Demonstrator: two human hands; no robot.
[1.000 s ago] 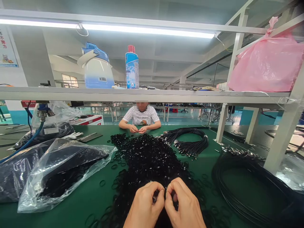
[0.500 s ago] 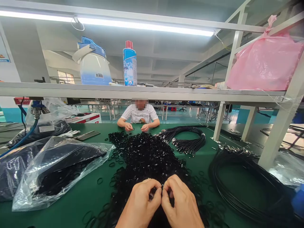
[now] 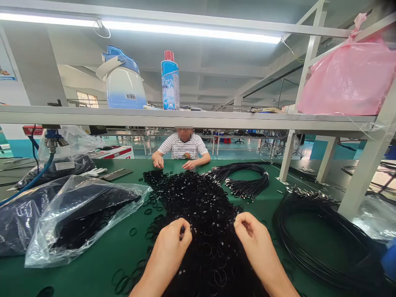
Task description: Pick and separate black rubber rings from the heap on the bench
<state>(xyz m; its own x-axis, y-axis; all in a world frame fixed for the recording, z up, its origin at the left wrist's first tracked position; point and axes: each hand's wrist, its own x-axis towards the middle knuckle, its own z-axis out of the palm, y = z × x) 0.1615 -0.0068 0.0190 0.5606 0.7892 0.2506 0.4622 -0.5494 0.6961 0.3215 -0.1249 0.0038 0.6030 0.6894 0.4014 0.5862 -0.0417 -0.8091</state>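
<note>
A large heap of thin black rings [image 3: 201, 202] spreads over the green table between and beyond my hands. Over the heap's left side is my left hand [image 3: 175, 241], thumb and forefinger pinched together; whatever may be between them is too small to make out. My right hand [image 3: 255, 235] is above the right side of the heap, its fingertips also pinched, and any item in them is hidden against the black rings. A wide gap separates the two hands.
Left of the heap lies a clear plastic bag [image 3: 83, 222] of black rings. Bundled black cables [image 3: 247, 177] lie behind, and a larger cable coil [image 3: 287, 235] at right. A co-worker [image 3: 185, 148] sits opposite. A shelf [image 3: 198, 119] crosses overhead, with a post [image 3: 365, 173] at right.
My hands were together fingertip to fingertip; now they have moved apart, left and right, and slightly farther up over the heap. The co-worker's hands have lowered towards the table.
</note>
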